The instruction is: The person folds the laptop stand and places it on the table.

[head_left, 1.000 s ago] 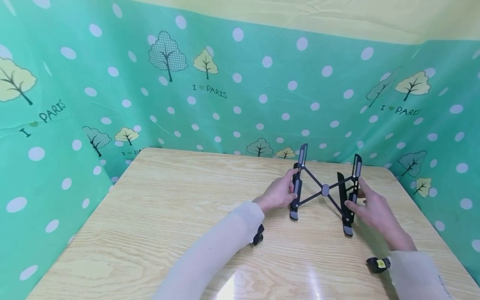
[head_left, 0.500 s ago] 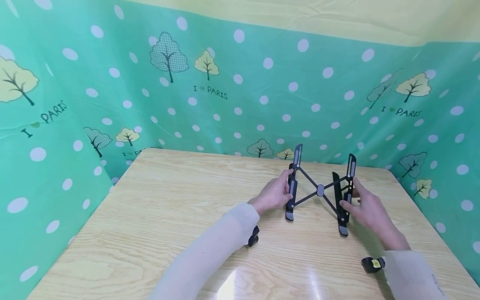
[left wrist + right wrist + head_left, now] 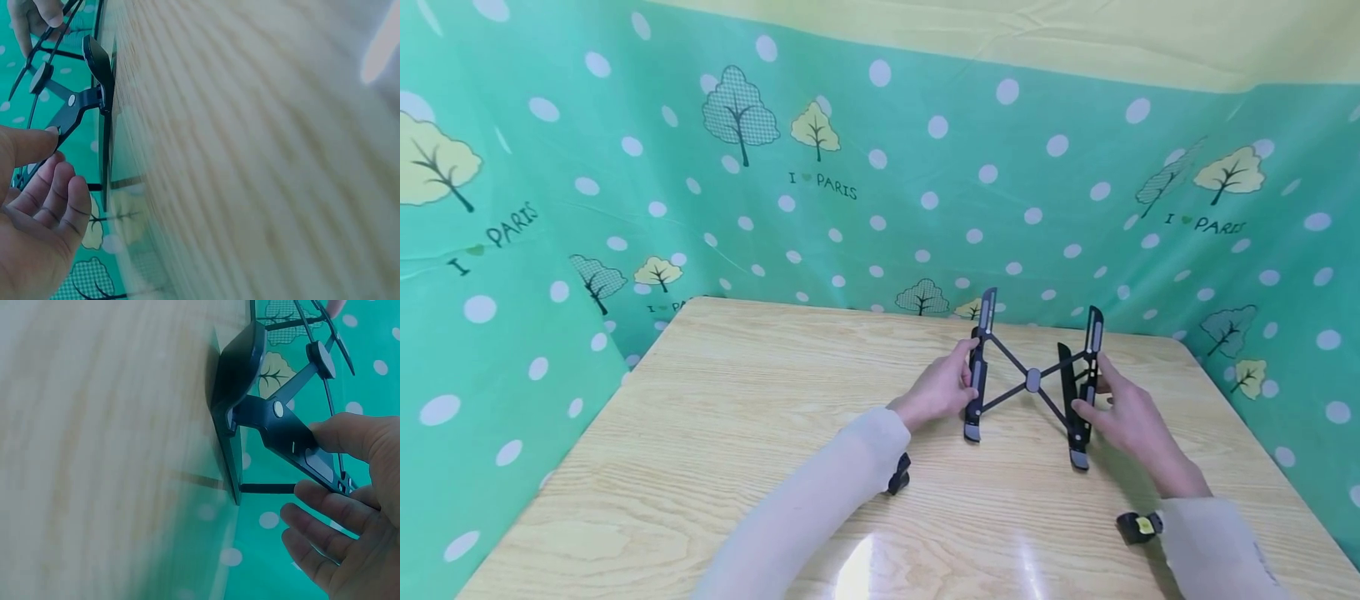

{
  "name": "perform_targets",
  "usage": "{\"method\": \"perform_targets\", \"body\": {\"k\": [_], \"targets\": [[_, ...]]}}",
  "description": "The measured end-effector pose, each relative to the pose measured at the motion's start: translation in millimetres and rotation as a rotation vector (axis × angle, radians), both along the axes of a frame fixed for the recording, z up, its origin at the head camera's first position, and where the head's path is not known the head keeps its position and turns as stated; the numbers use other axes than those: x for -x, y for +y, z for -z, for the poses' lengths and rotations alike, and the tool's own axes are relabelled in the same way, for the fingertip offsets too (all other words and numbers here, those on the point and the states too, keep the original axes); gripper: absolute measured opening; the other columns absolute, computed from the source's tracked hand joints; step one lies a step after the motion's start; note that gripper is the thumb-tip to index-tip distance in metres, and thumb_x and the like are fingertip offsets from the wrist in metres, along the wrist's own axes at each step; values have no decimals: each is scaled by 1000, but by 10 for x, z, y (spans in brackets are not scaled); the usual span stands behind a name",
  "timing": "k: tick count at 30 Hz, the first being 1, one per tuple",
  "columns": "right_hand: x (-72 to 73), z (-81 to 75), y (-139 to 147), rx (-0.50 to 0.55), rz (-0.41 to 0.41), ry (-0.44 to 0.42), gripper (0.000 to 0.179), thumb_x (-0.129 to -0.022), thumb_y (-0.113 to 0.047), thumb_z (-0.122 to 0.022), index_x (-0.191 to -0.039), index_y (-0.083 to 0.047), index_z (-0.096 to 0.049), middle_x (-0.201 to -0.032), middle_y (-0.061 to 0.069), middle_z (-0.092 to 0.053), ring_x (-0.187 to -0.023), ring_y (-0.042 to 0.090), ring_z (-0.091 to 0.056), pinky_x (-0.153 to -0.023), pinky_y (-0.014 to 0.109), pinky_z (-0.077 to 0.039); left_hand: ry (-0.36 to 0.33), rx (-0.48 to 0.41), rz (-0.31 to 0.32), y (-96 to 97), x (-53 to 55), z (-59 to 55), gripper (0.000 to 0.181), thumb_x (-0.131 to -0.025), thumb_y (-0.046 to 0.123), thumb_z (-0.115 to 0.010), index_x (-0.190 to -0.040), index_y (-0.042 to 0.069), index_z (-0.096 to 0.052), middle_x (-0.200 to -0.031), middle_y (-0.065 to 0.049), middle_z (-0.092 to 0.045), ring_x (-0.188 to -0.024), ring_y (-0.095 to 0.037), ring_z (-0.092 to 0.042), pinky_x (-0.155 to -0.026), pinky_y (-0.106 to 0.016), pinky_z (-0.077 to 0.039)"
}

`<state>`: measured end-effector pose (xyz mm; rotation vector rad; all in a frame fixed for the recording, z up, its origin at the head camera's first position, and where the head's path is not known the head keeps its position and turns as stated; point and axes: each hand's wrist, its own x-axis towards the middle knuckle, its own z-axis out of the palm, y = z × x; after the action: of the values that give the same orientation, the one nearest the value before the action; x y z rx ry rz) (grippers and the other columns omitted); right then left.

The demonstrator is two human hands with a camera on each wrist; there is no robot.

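Black, the folding stand [image 3: 1033, 381] sits toward two o'clock on the wooden table [image 3: 700, 417], its side rails [image 3: 987, 310] running roughly twelve to six. The left hand [image 3: 937, 386] pinches one, hub [image 3: 1033, 381] at three o'clock; the right hand [image 3: 1131, 418] pinches the other, hub near nine-thirty.

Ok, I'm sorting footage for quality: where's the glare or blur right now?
Head view: two white glare streaks low on the table, black stand fairly crisp; left wrist: bright streak upper right, table grain blurred; right wrist: no bright streak, table grain blurred too.
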<state>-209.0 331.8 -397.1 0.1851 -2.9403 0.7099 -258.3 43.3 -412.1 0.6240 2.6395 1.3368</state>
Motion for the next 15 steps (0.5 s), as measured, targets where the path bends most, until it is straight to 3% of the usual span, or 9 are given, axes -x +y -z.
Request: {"method": "perform_targets", "body": {"k": [15], "targets": [[25, 1, -112, 21, -21, -2, 93, -89, -25, -67, -152, -2, -2, -121, 33, -54, -111, 52, -47, -89, 65, -38, -5, -1, -16, -124, -7, 24, 88, -81, 0, -72, -151, 23, -24, -85, 3, -57, -70, -10, -57, -66, -22, -49]]}}
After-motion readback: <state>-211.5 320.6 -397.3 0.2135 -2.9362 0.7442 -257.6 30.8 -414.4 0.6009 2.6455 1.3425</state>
